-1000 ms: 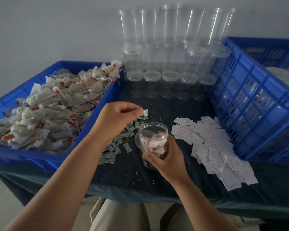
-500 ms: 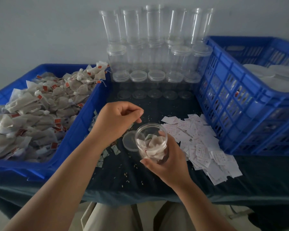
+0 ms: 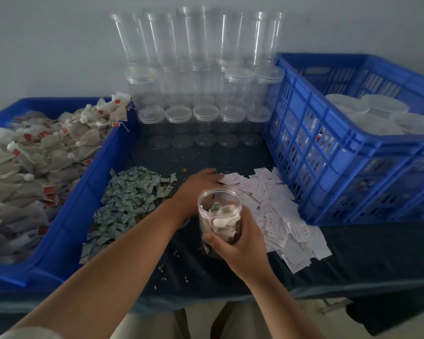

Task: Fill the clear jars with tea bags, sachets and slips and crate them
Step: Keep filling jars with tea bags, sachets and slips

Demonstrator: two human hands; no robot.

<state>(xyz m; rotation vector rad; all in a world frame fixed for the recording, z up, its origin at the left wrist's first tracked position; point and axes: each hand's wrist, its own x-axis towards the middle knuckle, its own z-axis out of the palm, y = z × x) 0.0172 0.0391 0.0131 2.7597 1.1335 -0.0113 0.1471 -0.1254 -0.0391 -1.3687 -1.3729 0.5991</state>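
My right hand (image 3: 240,243) grips an open clear jar (image 3: 219,211) holding tea bags and a green sachet, just above the dark table. My left hand (image 3: 198,187) reaches across behind the jar, fingertips touching the near edge of the white slip pile (image 3: 279,211). Whether it pinches a slip is hidden. A heap of green sachets (image 3: 130,201) lies left of my forearm. Tea bags (image 3: 39,155) with red tags fill the blue crate at the left (image 3: 83,211).
Stacks of empty clear jars (image 3: 196,77) with lids stand against the back wall. A tall blue lattice crate (image 3: 353,152) at the right holds capped jars. A loose lid lies partly hidden under my left wrist. Crumbs dot the dark cloth (image 3: 181,277).
My left hand dropped the sachet into the jar and moved right and forward to the slip pile. The sachet now lies in the jar. My right hand kept hold of the jar.
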